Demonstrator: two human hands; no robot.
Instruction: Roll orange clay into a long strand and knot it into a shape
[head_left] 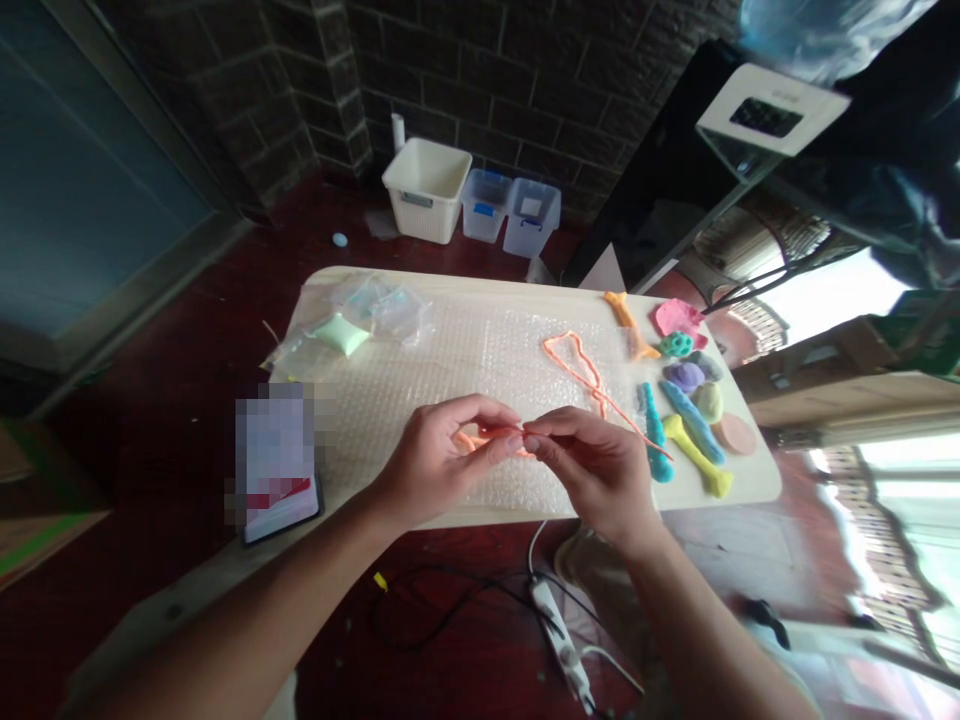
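Over the near edge of the table, my left hand (442,455) and my right hand (600,470) meet with thumbs and forefingers pinched together. Between the fingertips is a thin orange strand (486,434), and part of it curves inside my left hand. Whether it is clay or yarn I cannot tell. More orange strand (583,372) lies looped on the bubble wrap (450,360) beyond my hands, with a thin end trailing right across a teal clay stick (654,425). My fingers partly hide the pinched spot.
Clay pieces line the table's right side, among them a yellow bone shape (697,455), a blue stick (694,422) and a pink piece (679,320). A pale green packet (342,334) lies back left. A tablet-like device (285,510) sits left. A power strip (559,635) is below.
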